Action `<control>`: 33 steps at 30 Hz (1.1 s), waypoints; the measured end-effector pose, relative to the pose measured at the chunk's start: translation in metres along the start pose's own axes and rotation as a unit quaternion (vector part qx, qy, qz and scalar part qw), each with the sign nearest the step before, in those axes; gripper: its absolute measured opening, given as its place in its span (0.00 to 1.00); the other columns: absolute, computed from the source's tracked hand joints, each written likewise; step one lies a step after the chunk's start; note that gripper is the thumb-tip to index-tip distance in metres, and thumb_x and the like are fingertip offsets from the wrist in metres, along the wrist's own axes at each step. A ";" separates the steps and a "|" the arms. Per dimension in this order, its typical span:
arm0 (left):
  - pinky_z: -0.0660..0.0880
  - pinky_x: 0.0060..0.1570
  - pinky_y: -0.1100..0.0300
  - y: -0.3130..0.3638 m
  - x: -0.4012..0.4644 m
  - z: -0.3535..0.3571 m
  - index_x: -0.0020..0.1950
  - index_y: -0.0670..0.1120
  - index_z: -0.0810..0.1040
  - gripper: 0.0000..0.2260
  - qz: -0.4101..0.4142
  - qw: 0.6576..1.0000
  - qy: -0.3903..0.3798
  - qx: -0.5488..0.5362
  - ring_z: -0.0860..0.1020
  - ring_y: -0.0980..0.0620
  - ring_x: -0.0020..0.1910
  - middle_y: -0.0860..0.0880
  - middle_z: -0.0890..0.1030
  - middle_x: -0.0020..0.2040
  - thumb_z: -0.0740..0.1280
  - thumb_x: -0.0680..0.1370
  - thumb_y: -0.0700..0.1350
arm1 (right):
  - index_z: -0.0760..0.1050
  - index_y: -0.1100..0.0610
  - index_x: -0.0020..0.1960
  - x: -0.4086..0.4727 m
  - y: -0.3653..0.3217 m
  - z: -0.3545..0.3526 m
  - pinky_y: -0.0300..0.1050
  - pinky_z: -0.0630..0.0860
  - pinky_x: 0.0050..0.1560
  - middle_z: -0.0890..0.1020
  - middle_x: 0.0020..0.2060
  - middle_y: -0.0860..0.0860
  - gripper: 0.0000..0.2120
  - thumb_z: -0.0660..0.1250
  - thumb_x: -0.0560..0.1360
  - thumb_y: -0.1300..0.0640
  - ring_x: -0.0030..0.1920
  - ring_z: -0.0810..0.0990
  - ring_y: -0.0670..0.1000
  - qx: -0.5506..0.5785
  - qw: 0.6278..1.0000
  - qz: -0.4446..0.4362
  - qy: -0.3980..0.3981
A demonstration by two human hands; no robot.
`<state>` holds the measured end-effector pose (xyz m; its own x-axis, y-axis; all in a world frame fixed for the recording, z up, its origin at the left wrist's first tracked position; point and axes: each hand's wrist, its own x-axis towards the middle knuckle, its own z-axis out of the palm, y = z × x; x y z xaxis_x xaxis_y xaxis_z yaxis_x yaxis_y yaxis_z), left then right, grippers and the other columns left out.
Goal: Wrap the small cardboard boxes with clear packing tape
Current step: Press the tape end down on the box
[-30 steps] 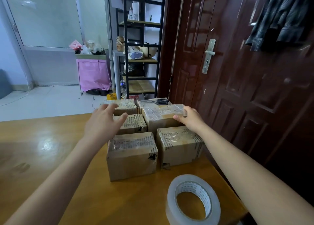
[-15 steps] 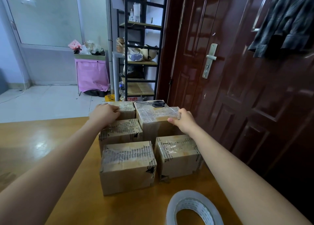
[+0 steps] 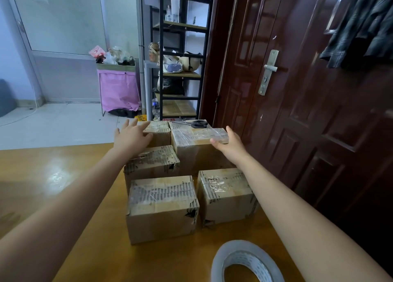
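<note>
Two hands reach out: left hand spread, touching far box; right hand grips tall box.

Head-worn view, forward-down over close hands

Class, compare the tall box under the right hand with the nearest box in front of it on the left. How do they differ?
The tall box stands higher than the nearest box. The right hand touches the tall box's top right corner, with its thumb on the front face; no hand touches the nearest box. The nearest box has a torn right corner; the tall box shows no such tear. Both are brown cardboard with clear tape on top.
</note>
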<state>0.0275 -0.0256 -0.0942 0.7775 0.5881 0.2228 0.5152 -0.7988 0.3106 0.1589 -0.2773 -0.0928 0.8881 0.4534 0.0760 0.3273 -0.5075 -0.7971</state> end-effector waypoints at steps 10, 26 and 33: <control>0.75 0.55 0.51 0.005 -0.076 -0.014 0.61 0.52 0.80 0.18 0.111 0.989 -0.072 -0.066 0.76 0.49 0.57 0.50 0.79 0.61 0.69 0.75 0.59 | 0.65 0.56 0.70 -0.049 0.014 -0.019 0.51 0.65 0.64 0.61 0.69 0.52 0.25 0.61 0.79 0.43 0.70 0.59 0.54 -0.161 0.985 -0.015 0.060; 0.71 0.63 0.48 -0.013 -0.061 0.002 0.65 0.52 0.79 0.18 0.087 0.993 -0.022 -0.073 0.74 0.44 0.65 0.47 0.74 0.70 0.71 0.76 0.50 | 0.50 0.56 0.77 -0.047 0.002 0.004 0.66 0.48 0.74 0.54 0.75 0.53 0.37 0.60 0.78 0.38 0.74 0.53 0.57 -0.351 0.929 -0.099 0.056; 0.64 0.69 0.52 0.014 -0.079 -0.040 0.70 0.57 0.72 0.35 0.143 0.970 -0.115 -0.161 0.66 0.51 0.73 0.54 0.67 0.74 0.65 0.67 0.72 | 0.54 0.55 0.77 -0.029 -0.014 0.019 0.63 0.50 0.75 0.58 0.74 0.52 0.33 0.60 0.79 0.42 0.74 0.56 0.55 -0.319 0.932 -0.150 0.086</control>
<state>-0.0409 -0.0778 -0.0710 0.9510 0.2749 0.1414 0.1565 -0.8227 0.5464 0.1226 -0.2700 -0.0954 0.7458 0.5493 0.3769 0.6463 -0.7338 -0.2094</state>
